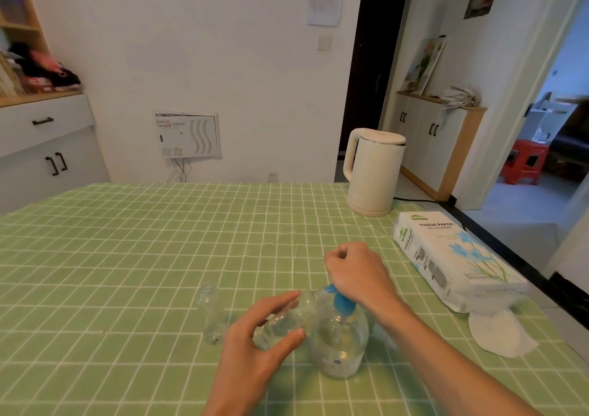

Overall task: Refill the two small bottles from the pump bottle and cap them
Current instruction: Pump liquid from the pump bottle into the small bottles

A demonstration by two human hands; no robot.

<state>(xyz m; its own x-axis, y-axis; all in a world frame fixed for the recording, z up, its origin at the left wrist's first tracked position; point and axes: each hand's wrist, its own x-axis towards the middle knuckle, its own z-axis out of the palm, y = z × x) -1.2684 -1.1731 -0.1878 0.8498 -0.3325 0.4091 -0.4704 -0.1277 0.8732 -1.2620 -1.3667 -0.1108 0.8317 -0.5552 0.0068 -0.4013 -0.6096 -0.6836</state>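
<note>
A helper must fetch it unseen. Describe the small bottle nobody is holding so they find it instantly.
Find the table with the green checked cloth. On its near side stands a pump bottle with a blue top. The free small bottle stands just left of it: clear, upright, uncapped and untouched, unlike its twin tilted in the left hand.

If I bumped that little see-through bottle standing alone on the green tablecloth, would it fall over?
Probably yes. The small clear plastic bottle stands tall and narrow and looks nearly empty, so it is likely light and tips easily. It looks round, so it might then roll across the green checked tablecloth.
</note>
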